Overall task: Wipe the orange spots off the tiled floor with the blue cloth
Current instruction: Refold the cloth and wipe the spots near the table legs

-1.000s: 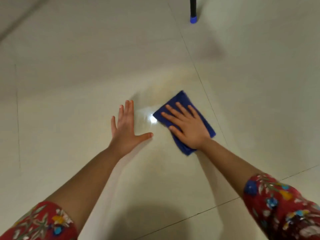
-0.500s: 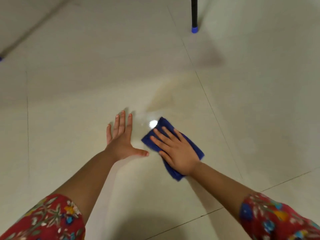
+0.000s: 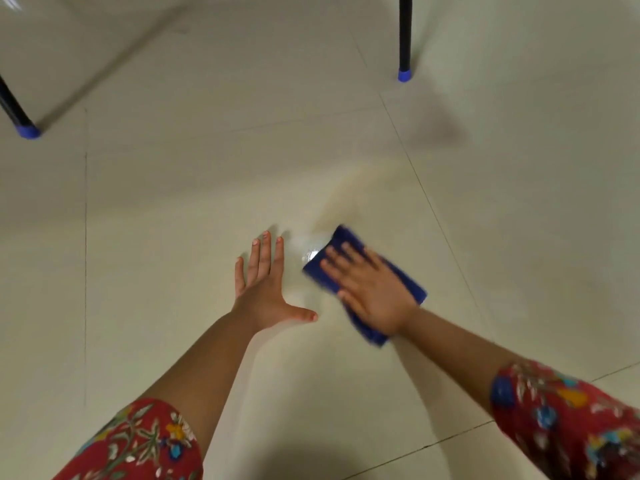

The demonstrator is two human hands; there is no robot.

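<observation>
At the far left a black chair leg (image 3: pixel 15 109) with a blue cap stands on the tiled floor (image 3: pixel 173 202); it is well apart from the work and of no account to it. To its right the left hand (image 3: pixel 266 289) lies palm down on the bare tile, its fingers straight and close together, its thumb stretched out to the right; it holds nothing and appears only to prop the person. Just beside it, between the two hands, is a wet glint (image 3: pixel 310 254). Next comes the blue cloth (image 3: pixel 341 237), folded and flat on the floor, its long axis running from far-left to near-right in line with the forearm; the right hand (image 3: pixel 374 292) presses on it with straight, slightly spread fingers, blurred, so finer detail cannot be told. The relation that matters: a faint orange smear (image 3: pixel 346 195) starts just beyond the cloth's far corner, ahead of the right fingertips, and runs away far and to the right; the right hand is plainly the nearer one. The next stroke would most likely push the cloth forward and slightly right along that streak. Far right, a second capped leg (image 3: pixel 404 46) stands well beyond the smear.
</observation>
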